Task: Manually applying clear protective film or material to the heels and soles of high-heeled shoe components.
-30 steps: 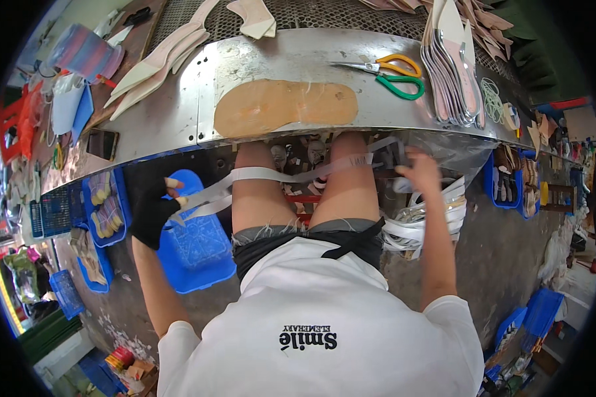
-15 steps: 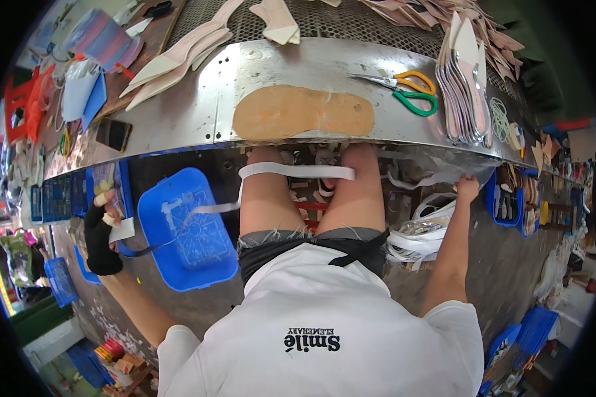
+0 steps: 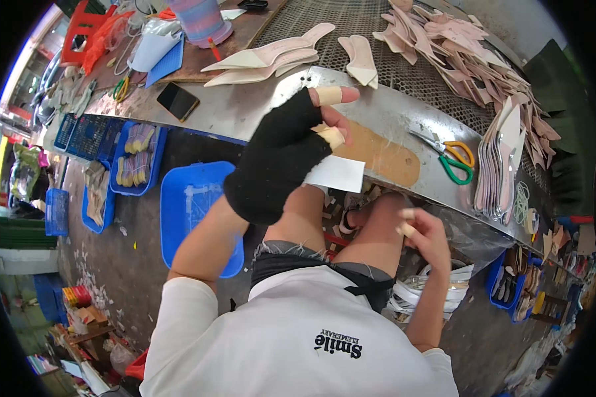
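White strip (image 3: 338, 173) pinched in gloved left hand (image 3: 281, 159), raised above worktop (image 3: 245, 109) edge | right hand (image 3: 422, 235) loosely curled, empty, by knee | risk: light pinch, strip may slip floorward.

A dark rectangular phone with a blank black screen (image 3: 177, 101) lies upper left of centre on the grey metal bench (image 3: 232, 109). At the lower left edge, a small stack of brightly coloured flat packets (image 3: 81, 295), possibly cartons, sits blurred near the floor.
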`<state>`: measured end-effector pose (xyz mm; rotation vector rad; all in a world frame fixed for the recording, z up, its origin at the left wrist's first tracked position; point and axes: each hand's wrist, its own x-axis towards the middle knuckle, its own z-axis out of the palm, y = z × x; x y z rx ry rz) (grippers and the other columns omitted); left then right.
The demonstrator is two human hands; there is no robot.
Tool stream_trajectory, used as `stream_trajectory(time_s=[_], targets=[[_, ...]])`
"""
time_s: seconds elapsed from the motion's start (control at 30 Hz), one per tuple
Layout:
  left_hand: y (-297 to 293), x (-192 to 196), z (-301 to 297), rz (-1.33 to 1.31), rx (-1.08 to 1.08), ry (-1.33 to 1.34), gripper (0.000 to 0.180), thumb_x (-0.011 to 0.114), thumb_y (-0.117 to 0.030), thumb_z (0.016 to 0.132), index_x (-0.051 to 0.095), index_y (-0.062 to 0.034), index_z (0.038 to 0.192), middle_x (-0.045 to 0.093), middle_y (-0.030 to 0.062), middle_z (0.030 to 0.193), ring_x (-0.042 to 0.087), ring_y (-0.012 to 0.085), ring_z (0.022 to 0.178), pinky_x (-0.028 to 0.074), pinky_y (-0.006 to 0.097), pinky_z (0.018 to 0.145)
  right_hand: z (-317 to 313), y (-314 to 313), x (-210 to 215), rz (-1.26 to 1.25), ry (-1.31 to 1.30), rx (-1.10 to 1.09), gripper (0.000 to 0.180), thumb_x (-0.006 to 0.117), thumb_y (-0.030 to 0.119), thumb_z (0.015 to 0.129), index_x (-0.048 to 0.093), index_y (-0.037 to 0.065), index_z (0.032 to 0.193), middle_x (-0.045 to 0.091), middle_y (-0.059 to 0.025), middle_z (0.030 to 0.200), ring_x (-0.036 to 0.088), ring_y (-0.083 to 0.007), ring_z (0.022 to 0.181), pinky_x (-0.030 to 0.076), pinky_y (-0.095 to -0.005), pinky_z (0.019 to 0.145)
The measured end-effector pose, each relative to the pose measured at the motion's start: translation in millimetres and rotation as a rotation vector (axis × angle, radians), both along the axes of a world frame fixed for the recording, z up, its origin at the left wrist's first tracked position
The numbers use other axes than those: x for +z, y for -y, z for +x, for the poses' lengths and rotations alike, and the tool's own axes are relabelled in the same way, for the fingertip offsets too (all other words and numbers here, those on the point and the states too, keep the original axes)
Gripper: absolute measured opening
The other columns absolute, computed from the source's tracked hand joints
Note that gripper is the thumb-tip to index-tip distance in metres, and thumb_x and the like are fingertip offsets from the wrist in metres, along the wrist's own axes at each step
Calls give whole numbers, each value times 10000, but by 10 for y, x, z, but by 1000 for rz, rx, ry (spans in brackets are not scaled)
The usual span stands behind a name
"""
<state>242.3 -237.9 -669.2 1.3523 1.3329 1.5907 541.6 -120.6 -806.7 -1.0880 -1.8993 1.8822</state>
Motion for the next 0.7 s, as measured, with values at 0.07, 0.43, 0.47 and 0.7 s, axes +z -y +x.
stream_trajectory(time_s=[0.07, 0.43, 0.47, 0.7], targets=[[-60, -97, 134, -20, 1, 151, 434, 539, -129, 878, 466, -25, 1293, 552, 10, 828, 536, 79, 803, 423, 214, 708, -513, 202, 387, 213, -248, -123, 308, 679, 69, 801, 615, 42, 1101, 573, 31, 790, 506, -44, 680, 416, -175, 612], [55, -230, 17, -245, -122, 439, 334, 544, -207, 904, 524, -57, 1202, 577, 32, 999, 541, 76, 837, 438, 213, 729, -1393, 194, 1103, 386, -718, 35, 156, 654, -37, 725, 638, -10, 878, 530, -61, 1058, 576, -130, 877, 462, -267, 789], [86, -184, -15, -202, -22, 330, 302, 561, -220, 895, 557, -42, 1139, 607, 58, 963, 578, 95, 771, 461, 220, 707, -1421, 148, 1105, 522, -636, -8, 120, 643, -29, 739, 635, -11, 857, 532, -63, 1076, 574, -132, 911, 457, -266, 809], [123, 616, -279, 132, 149, -65, 145, 694, -111, 790, 655, -24, 898, 655, 11, 783, 573, 58, 739, 470, 232, 691, -1959, 439, 1022, 97, -898, 128, 297, 606, -22, 783, 559, -19, 1076, 567, -59, 1101, 547, -113, 944, 431, -271, 859]])
